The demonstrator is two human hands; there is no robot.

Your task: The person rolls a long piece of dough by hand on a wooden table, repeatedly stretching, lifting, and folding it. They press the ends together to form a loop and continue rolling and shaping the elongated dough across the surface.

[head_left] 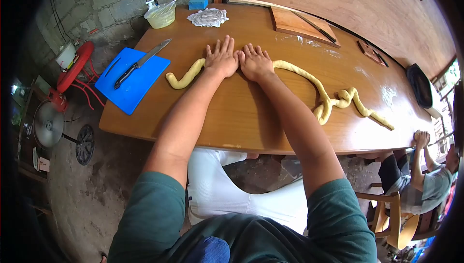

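Side by side on the wooden table, both hands press palm down on a long rope of yellow dough (299, 70). My left hand (222, 59) lies flat with its fingers spread, and the curled left end of the rope (182, 82) sticks out beside it. My right hand (256, 62) is also flat, its thumb close to the left one. From under it the rope runs right to a looped, twisted part (342, 99) and a thin tail. The palms hide the dough beneath them.
A knife (142, 64) lies on a blue cutting board (145, 85) at left. Behind are a bowl with a brush (161, 17), a crumpled cloth (208, 17), a blue block (198, 4) and a wooden board (302, 25). Another person (420, 181) sits at far right.
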